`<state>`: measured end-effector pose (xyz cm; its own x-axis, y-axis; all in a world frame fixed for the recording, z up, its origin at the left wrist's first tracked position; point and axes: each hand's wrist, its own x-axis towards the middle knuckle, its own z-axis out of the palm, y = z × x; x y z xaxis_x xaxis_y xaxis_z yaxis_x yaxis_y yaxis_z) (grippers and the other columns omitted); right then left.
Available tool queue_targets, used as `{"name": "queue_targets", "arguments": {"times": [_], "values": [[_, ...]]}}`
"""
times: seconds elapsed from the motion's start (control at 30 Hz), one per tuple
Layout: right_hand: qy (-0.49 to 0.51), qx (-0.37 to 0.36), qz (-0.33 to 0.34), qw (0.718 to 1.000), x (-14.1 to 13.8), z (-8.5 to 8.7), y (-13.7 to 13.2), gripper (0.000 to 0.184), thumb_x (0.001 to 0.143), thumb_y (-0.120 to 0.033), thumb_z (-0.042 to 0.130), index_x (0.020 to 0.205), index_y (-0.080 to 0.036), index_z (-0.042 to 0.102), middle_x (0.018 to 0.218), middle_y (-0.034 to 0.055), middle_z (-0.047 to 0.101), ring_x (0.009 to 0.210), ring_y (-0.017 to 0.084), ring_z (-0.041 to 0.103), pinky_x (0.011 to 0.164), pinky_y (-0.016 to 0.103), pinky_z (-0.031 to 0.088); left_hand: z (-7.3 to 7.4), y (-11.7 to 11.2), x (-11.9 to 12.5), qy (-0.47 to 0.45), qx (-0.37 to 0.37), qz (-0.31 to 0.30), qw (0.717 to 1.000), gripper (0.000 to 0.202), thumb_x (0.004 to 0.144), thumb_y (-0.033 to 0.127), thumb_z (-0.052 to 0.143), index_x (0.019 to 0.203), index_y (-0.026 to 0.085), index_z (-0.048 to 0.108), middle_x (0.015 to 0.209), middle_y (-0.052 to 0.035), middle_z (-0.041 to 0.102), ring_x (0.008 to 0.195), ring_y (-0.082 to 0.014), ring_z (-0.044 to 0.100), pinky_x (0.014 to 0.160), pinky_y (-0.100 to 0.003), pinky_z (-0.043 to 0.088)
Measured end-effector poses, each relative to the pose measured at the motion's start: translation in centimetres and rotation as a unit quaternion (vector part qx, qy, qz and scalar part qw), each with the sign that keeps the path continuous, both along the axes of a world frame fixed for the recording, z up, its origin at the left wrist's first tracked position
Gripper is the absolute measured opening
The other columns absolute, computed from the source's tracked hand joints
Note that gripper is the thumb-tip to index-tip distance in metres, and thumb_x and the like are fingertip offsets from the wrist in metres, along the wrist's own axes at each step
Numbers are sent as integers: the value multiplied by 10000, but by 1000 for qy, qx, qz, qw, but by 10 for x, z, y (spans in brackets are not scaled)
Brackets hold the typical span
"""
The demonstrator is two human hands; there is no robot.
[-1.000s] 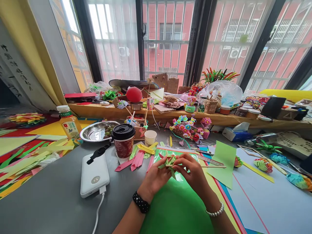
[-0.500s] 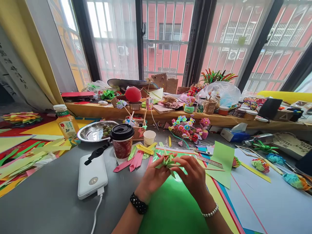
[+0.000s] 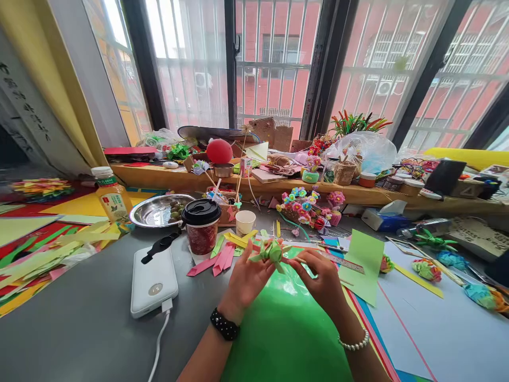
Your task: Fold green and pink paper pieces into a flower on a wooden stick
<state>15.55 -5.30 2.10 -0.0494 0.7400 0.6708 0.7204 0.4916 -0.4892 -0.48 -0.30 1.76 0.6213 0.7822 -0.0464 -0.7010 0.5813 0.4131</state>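
A small green and pink folded paper flower point(image 3: 271, 250) is held up over a bright green sheet point(image 3: 287, 334). My left hand point(image 3: 245, 281), with a black beaded wristband, pinches its left side. My right hand point(image 3: 320, 279), wearing a pearl bracelet, pinches the thin wooden stick that runs from the flower's right side. Both hands hover just above the grey table point(image 3: 91, 323), close together.
A white power bank point(image 3: 154, 281) with its cable lies left of my hands. Behind it stand a lidded paper cup point(image 3: 201, 226), a small white cup point(image 3: 245, 223), a steel bowl point(image 3: 157, 211) and a juice bottle point(image 3: 112, 200). Coloured paper strips point(image 3: 219, 260), a light green sheet point(image 3: 362, 263) and paper flowers point(image 3: 308, 208) crowd the table.
Both hands lifted the flower a little up and away from me and turned it. The stick that stretched far right earlier now shows only as a short stub by my right fingers.
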Motion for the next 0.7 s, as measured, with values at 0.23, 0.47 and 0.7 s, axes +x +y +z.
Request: {"name": "queue_targets", "arguments": {"times": [0.23,0.47,0.7], "values": [[53,-42,-8,998,1,7,-3,210,825,-299,493,671,-183,575,615,-6,521,531,112,460,473,208,345,-5,2,4,65,26,97,993,308,824,194,461,1124,125,462,943,-81,629,853,-153,609,812,-267,444],[64,-32,-1,997,1,7,-3,232,837,-290,464,677,-174,586,619,-3,516,549,115,468,507,212,360,-7,3,6,131,-19,122,984,87,803,160,486,831,117,556,747,-52,631,691,-123,622,763,-248,477],[62,-27,-6,998,2,5,-2,241,846,-295,444,731,-190,627,663,6,560,571,120,502,511,206,372,-10,3,8,150,-27,114,982,69,779,168,538,764,117,582,733,-46,633,670,-113,622,727,-226,482]]}}
